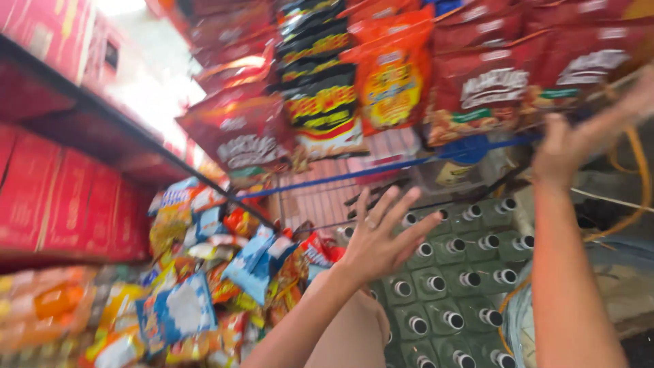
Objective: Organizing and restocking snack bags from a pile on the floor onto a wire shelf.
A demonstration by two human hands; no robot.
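While both arms reach up toward the hanging snack packets, neither hand has anything in it. The left hand (381, 235), in the middle of the frame, has its fingers spread wide apart, palm turned away, empty. The right hand (579, 140), at the upper right, is blurred by motion; its grip looks open and stretched upward, closed on nothing that can be seen.

The nearest things to that right hand are the dark red snack bags (504, 88) hanging in a row across the upper right of the frame, just above and left of the fingertips. Beside them, toward the upper middle, hang an orange bag (392, 75) and a black-and-yellow bag (320, 102). The red bags lie above the right grip and apart from it, not yet touching as far as the blur allows.

To take one cleanly, in my judgement, the hand should close on the bag's lower edge and lift it off squarely, not tug sideways, since the neighbours overlap.

Below the hands, in the lower middle, stand green bottles with white caps (449, 300); mixed packets (204, 286) pile up at lower left under red cartons (61, 197) on a shelf.
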